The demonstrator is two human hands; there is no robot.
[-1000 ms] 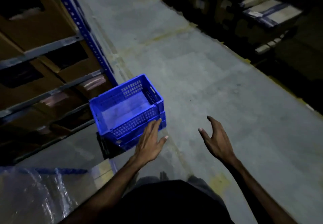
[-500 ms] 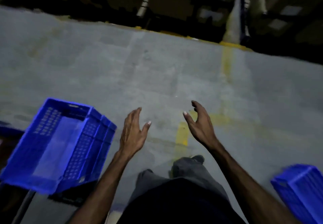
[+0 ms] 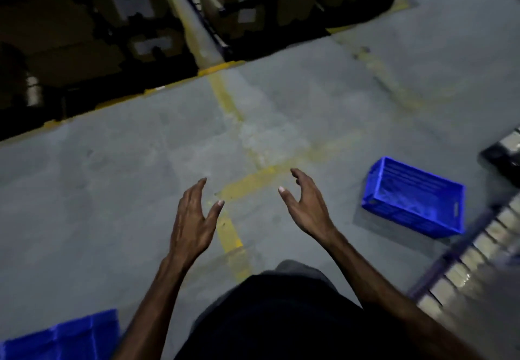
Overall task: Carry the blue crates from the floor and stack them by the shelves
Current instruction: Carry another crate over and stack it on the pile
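A blue crate [image 3: 413,198] lies on the grey floor to the right, apart from both hands. The corner of the stacked blue crates [image 3: 62,337] shows at the bottom left edge, mostly cut off. My left hand [image 3: 192,219] and my right hand [image 3: 305,205] are held out in front of me above the floor, fingers spread and curled, with nothing in them. The right hand is nearer the loose crate, about a hand's width or two to its left.
Yellow floor lines [image 3: 253,179] cross under my hands. Dark racks with cardboard boxes [image 3: 112,36] line the far side. A shelf frame [image 3: 461,250] and a dark pallet [image 3: 503,154] stand at the right. Open grey floor lies ahead.
My view has swung right, away from the stacked crates, which slid to the bottom left. The loose crate at the right has come fully into sight. Both hands stay empty.
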